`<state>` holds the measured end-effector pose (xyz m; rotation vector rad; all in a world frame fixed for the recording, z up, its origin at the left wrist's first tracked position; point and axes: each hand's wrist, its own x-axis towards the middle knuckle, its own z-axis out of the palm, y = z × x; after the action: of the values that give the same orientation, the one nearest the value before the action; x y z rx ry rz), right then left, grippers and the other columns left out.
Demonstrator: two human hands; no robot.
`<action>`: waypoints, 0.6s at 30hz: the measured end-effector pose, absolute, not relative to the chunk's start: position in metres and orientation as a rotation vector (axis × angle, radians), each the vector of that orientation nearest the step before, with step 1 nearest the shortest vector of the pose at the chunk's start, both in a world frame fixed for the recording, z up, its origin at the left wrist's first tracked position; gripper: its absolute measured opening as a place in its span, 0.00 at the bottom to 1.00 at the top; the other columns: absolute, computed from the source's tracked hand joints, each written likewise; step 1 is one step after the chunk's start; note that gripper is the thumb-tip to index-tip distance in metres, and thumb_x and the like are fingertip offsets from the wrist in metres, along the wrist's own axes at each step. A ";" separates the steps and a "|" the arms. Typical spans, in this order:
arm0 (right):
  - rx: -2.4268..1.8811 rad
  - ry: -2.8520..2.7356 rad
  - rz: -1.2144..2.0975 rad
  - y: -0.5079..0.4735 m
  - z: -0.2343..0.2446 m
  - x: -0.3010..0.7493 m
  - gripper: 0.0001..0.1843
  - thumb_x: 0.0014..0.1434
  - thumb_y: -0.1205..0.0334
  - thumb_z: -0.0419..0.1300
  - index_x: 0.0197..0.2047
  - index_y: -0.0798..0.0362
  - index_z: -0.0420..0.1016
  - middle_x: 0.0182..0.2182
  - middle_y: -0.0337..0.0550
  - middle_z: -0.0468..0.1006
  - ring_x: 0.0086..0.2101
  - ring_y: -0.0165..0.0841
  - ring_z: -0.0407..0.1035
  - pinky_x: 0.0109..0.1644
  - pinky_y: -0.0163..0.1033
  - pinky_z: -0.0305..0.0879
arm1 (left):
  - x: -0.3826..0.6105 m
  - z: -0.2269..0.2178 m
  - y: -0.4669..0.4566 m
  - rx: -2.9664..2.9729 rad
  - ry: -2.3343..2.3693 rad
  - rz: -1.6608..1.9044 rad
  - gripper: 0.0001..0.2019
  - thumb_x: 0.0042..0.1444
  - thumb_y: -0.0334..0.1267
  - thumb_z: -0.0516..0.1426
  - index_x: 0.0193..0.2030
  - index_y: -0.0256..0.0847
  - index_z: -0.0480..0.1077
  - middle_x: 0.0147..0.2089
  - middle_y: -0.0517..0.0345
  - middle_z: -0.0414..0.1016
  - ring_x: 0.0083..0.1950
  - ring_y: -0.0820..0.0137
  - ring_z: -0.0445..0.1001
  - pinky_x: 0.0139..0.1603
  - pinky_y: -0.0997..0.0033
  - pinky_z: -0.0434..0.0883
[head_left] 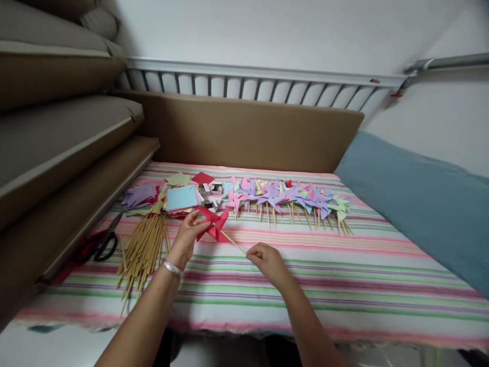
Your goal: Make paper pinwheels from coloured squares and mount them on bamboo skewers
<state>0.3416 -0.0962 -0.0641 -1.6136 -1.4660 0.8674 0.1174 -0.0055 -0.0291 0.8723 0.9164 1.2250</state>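
A red paper pinwheel (218, 229) on a thin wooden stick is held between my two hands, above the striped cloth. My left hand (189, 232), with a silver bracelet at the wrist, has its fingers closed on the pinwheel's left blades near the centre pin. Lower right, my right hand (265, 259) pinches the bottom end of the stick (235, 242). Just left of my left hand lies a bundle of wooden sticks (143, 250). Behind it rests a stack of blue and other coloured paper squares (181, 198).
Finished pinwheels (282, 196) in several colours lie in a row at the back. Black-handled scissors (107, 242) are at the left, near cut purple paper (139, 195). Small open boxes (212, 191) stand behind the red pinwheel. Stacked cushions (69, 137) border the left side.
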 end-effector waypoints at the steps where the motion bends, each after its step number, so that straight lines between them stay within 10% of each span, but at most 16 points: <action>1: -1.610 -1.400 0.902 -0.100 -0.067 0.344 0.05 0.48 0.62 0.59 0.25 0.53 0.74 0.25 0.39 0.74 0.28 0.32 0.67 0.33 0.36 0.60 | 0.115 -0.031 -0.009 0.895 0.959 1.244 0.28 0.38 0.38 0.66 0.48 0.39 0.68 0.39 0.52 0.77 0.39 0.68 0.75 0.40 0.68 0.67; 11: -1.752 -0.908 0.810 -0.154 -0.084 0.392 0.08 0.50 0.62 0.62 0.22 0.56 0.72 0.17 0.34 0.71 0.22 0.29 0.66 0.28 0.34 0.62 | 0.099 -0.132 -0.058 2.081 1.291 1.032 0.15 0.48 0.43 0.57 0.41 0.38 0.71 0.42 0.47 0.75 0.45 0.58 0.71 0.50 0.55 0.65; 18: -1.815 -0.627 0.703 -0.177 -0.097 0.451 0.17 0.60 0.58 0.56 0.51 0.55 0.67 0.49 0.46 0.70 0.43 0.36 0.69 0.44 0.46 0.70 | 0.102 -0.142 -0.058 2.617 1.374 0.808 0.13 0.54 0.39 0.49 0.41 0.38 0.71 0.42 0.48 0.76 0.45 0.59 0.72 0.50 0.59 0.64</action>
<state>0.4514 -0.1769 -0.0968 -1.8148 -0.6268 0.7034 0.1020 -0.0581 -0.1421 2.6170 1.3737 0.8078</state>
